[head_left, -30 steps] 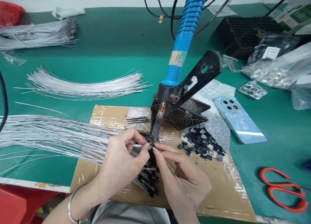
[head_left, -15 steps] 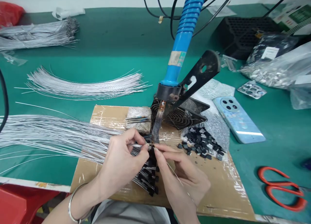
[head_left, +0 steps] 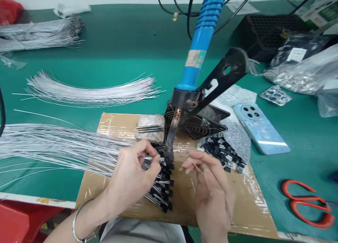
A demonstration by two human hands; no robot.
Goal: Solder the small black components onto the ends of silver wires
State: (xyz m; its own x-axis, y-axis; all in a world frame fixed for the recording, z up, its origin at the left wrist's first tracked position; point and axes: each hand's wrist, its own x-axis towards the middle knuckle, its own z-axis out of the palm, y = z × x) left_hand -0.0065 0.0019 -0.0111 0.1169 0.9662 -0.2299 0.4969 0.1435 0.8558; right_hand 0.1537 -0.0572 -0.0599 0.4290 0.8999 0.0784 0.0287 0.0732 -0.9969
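Note:
My left hand (head_left: 137,169) pinches the end of a grey wire just below the tip of a blue-handled soldering iron (head_left: 194,65). A small black piece sits at that wire's end, close to the tip. My right hand (head_left: 211,186) is apart from it, to the right over the cardboard, fingers curled around a thin strand of solder wire (head_left: 193,185). Below my left hand lie several wires with black end pieces (head_left: 162,192). Their long grey wires (head_left: 66,144) stretch away left. Loose black pieces (head_left: 224,153) are heaped right of the iron.
A cardboard sheet (head_left: 253,208) covers the work spot on a green table. The iron's black stand (head_left: 195,121) is behind the tip. A phone (head_left: 261,128) and red-handled scissors (head_left: 307,204) lie right. Another bundle of wires (head_left: 95,91) lies at the back left.
My right hand has drawn back from the iron's tip to the right, taking the solder wire along. My left hand stays nearly in place at the tip.

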